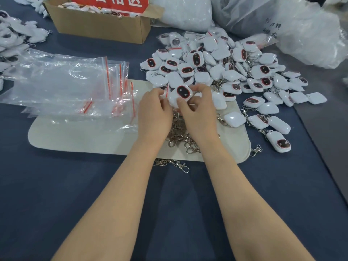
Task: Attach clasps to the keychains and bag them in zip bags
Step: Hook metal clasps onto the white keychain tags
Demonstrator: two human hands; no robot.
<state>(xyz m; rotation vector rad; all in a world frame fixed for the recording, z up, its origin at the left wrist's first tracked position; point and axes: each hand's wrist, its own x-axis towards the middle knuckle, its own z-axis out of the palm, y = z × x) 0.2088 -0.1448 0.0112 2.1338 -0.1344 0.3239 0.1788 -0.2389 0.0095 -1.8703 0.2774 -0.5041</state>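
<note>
A white keychain with a dark red-rimmed oval face [181, 94] is held between both hands at the middle of the table. My left hand [153, 113] grips its left side, fingers curled round it. My right hand [198, 112] pinches its right and lower edge. Under the hands lies a heap of metal clasps [178, 134] on a beige cloth mat [84, 136]. A big pile of white keychains [226, 72] spreads behind and to the right. A stack of clear zip bags with red seals [75, 85] lies to the left.
A cardboard box [101, 27] with a red label stands at the back left. Large white plastic sacks [301, 25] fill the back right. Bagged keychains [17, 34] lie at the far left edge. A loose clasp [180, 165] rests by the mat's front edge.
</note>
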